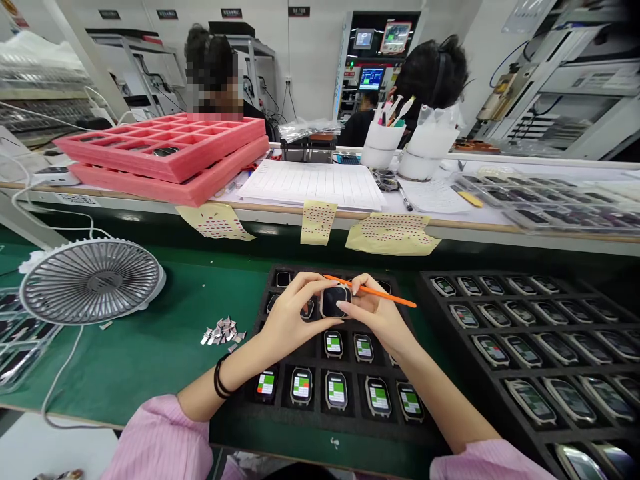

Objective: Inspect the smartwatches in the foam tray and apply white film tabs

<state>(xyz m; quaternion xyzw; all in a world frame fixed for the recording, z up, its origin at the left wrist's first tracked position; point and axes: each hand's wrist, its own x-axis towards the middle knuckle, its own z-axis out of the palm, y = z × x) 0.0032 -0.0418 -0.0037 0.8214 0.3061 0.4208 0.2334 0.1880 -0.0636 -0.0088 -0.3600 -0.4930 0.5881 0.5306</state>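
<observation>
Green tabletop (175, 353) under us; our left hand (293, 310) and right hand (375, 310) pinch one watch (334, 301) between them, probably to keep it steady.

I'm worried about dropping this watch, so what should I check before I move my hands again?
1. Watch steadied from both sides: ok, left hand and right hand both have fingers on it.
2. Orange stick under control: ok, it sits in the right hand.
3. Watch screen lit: not ok, it looks dark.
4. Tray below the hands: ok, though the forearms hide some of its slots.
5. Metal pieces apart from the hands: ok, they lie on the green mat beyond the left forearm.
6. Fan off: cannot tell.
</observation>
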